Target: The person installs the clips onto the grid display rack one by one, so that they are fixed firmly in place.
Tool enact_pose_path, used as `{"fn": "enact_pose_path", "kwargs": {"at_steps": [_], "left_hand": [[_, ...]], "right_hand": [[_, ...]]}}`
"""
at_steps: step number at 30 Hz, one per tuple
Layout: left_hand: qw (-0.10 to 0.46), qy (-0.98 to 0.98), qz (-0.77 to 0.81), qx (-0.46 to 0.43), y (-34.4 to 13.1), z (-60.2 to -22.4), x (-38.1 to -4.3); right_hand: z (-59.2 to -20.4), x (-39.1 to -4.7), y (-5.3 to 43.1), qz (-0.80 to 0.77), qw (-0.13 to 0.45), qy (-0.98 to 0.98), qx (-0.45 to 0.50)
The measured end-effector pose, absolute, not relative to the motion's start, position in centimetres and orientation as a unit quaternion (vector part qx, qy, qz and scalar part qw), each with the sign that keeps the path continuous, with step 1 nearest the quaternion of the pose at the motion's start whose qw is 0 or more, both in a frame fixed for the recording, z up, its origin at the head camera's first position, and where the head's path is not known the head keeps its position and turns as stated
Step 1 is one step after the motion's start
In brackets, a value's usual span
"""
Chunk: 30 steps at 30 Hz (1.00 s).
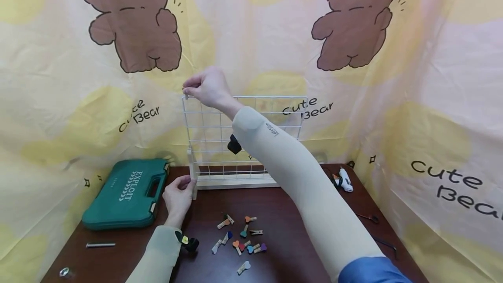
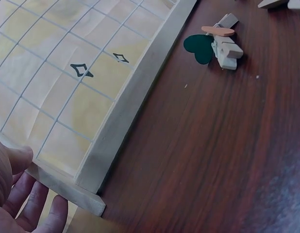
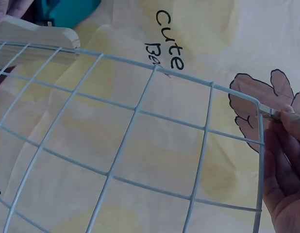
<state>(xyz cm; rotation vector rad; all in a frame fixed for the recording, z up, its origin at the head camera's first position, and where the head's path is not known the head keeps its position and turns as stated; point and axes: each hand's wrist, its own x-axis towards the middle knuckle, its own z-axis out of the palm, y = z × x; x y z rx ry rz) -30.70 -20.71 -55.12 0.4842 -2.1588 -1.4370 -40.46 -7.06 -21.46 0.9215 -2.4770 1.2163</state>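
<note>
A white wire grid rack [image 1: 271, 97] stands upright in a pale wooden base [image 1: 235, 184]. At its top left corner, my right hand [image 1: 208, 86] pinches a small wooden clothespin [image 3: 269, 112], whose tip meets the corner wire in the right wrist view. My left hand [image 1: 177, 198] grips the wooden end piece [image 2: 67, 190] of the base, thumb on one face and fingers on the other. On the table before the rack lie several mini clothespins with coloured hearts, among them one with a dark green heart [image 2: 199, 47] and one with a white heart [image 1: 243, 267].
To the left lies a green tool case [image 1: 122, 195], with a metal rod [image 1: 100, 245] and a metal socket-like piece [image 1: 64, 272] nearer me. A white glue gun [image 1: 346, 181] and a bent dark rod [image 1: 385, 243] lie at the right. Bear-print cloth [image 1: 251, 34] hangs behind.
</note>
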Motion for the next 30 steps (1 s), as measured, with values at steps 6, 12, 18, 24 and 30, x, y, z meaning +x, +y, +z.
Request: {"fn": "enact_pose_path", "kwargs": {"at_steps": [6,12,18,24,30], "left_hand": [[0.253,-0.791,-0.530,0.173,-20.7,-55.2,-30.6],[0.251,-0.792,-0.529,0.172,-20.6,-55.1,-30.6],[0.256,-0.790,-0.530,0.170,-20.6,-55.2,-30.7],[0.260,-0.793,-0.522,0.175,-20.3,-55.4,-30.7],[0.256,-0.798,-0.518,0.173,-20.2,-55.2,-30.6]], "right_hand": [[-21.9,-40.7,-6.8,0.394,0.103,-0.849,0.336],[-23.5,-39.3,-3.5,0.428,0.175,-0.804,0.375],[-28.1,-37.0,2.9,0.445,0.224,-0.774,0.390],[-36.7,-35.8,8.9,0.439,0.082,-0.820,0.359],[-46.7,-34.2,12.2,0.355,-0.092,-0.851,0.375]]}}
